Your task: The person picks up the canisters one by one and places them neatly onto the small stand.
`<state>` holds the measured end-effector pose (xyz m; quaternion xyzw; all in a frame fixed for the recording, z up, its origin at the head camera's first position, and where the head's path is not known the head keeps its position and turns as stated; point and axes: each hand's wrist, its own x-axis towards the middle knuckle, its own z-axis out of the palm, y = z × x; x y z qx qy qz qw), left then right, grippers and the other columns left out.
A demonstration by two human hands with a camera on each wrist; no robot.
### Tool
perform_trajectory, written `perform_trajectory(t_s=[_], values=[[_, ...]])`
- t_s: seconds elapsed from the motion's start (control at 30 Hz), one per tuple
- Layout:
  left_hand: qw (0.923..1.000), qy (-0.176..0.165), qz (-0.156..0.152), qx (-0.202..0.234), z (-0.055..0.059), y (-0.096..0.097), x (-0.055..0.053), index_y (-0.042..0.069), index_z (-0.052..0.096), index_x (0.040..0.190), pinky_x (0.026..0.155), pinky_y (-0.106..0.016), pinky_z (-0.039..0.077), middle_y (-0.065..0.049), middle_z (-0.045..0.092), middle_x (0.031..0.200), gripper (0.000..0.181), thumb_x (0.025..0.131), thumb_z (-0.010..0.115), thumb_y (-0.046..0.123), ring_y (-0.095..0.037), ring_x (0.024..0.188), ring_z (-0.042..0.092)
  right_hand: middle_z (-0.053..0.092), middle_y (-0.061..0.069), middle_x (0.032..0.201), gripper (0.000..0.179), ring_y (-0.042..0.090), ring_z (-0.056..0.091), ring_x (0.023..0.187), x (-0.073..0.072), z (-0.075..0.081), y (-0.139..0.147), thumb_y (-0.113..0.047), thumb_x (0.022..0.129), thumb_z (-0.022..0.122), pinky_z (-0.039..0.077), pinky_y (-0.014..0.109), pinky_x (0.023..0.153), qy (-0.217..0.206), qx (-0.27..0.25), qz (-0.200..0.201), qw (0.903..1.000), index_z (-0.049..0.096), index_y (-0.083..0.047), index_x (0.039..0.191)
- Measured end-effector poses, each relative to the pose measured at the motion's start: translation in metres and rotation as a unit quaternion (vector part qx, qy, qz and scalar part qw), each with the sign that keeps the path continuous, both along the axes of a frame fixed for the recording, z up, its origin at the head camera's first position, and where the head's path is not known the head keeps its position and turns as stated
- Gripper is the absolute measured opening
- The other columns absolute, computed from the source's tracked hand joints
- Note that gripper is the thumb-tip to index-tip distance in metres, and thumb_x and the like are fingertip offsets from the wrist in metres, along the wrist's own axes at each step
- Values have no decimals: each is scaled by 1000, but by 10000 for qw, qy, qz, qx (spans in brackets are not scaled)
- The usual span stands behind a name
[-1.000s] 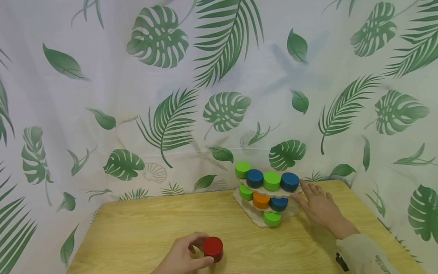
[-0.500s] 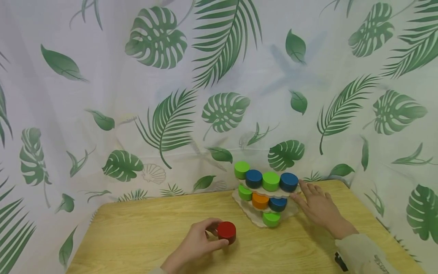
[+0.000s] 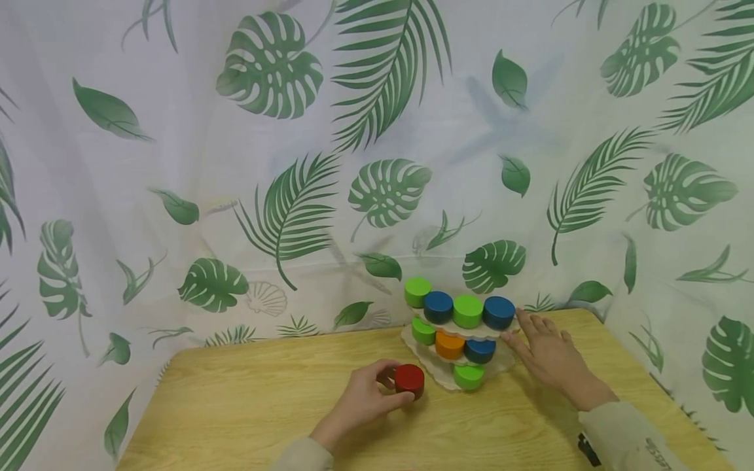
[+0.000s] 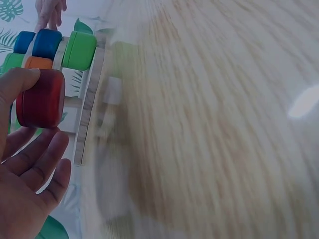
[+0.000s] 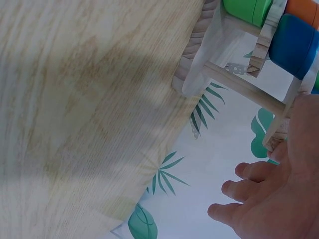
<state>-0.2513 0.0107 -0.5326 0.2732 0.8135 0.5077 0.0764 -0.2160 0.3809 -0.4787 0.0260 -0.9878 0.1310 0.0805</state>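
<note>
My left hand [image 3: 366,396] pinches a red round block [image 3: 409,381] between thumb and fingers, just left of a tiered wooden stand [image 3: 432,374]. In the left wrist view the red block [image 4: 42,99] hangs above the table, apart from the stand. My right hand [image 3: 548,350] touches the right end of the stand's top tier with its fingers extended. Green and blue blocks, among them a blue block [image 3: 499,313], line that top tier. On the middle tier are a green, a blue and an orange block [image 3: 449,344]. One green block [image 3: 468,376] sits lowest, at the front.
The wooden table [image 3: 247,392] stretches left and forward of the stand. Behind it hangs a white leaf-print cloth [image 3: 318,229], close to the stand's back. The right wrist view shows a wooden post [image 5: 244,89] between tiers.
My left hand has carried the red block forward and to the right, closer to the stand. The right hand stays at the stand's right end.
</note>
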Motion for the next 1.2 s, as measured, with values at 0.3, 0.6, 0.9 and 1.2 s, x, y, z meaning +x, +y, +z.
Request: perform_trajectory(t_s=[0.3,0.6,0.9,1.2], values=[[9999,-100,-6,-61,1,27,-5,8,71,127,80,-23,56,-2,75,107,50,86,89,30,-13,92,67,41,43,154,80,68,35,141,-1,0,1,-55,112,37,29,85,106,-12,3,-17,10000,30,7,161],[9999,-129,-33,-91,1,41,-8,6,71,126,78,-21,54,-4,75,106,48,87,88,27,-18,92,67,41,43,154,79,67,35,142,1,1,-1,-55,112,39,28,86,107,21,-49,3,10000,30,7,161],[9995,-265,-94,-147,-1,49,-11,5,69,130,75,-20,55,-5,75,108,50,88,87,25,-19,92,68,42,42,154,80,67,35,142,2,1,-1,-55,112,39,27,86,107,7,16,-29,10000,31,7,161],[9995,-265,-79,-120,-5,56,-14,4,70,129,77,-19,55,-4,75,107,48,87,87,22,-10,88,66,46,40,152,77,65,38,141,2,3,-1,-55,112,39,28,86,105,121,222,-45,9997,35,5,160]])
